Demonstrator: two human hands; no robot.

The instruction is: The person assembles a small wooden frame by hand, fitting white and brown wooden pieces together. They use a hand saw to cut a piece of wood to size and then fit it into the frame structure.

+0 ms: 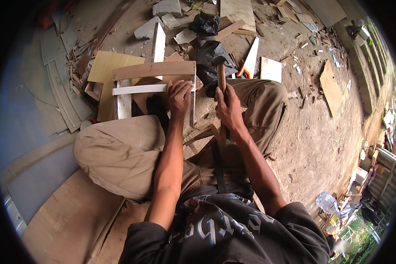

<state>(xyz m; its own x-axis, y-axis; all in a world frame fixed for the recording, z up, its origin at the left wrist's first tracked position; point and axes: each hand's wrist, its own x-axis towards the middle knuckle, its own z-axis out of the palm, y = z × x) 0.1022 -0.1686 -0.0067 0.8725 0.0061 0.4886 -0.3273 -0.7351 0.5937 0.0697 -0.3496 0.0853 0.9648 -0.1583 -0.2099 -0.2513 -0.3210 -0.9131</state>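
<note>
A small wooden frame stands between my knees, with a brown top rail (pixel 154 70) and a white-painted leg (pixel 123 103) on its left. Below the rail, a thin white slat (pixel 138 89) runs across. My left hand (pixel 179 96) is closed on the right end of this slat, beside the frame's right leg (pixel 192 103). In my right hand (pixel 229 108), just right of the frame, is what looks like a hammer (pixel 221 75), its wooden handle upright. The hammer's head cannot be made out against the dark things around it.
Beyond the frame lie black plastic (pixel 211 55), a handsaw (pixel 250 59) with an orange-and-black handle, and a white board (pixel 271 69). A yellowish panel (pixel 104 66) lies left. Wood scraps litter the dirt floor (pixel 312 141); a plywood piece (pixel 331 88) lies right.
</note>
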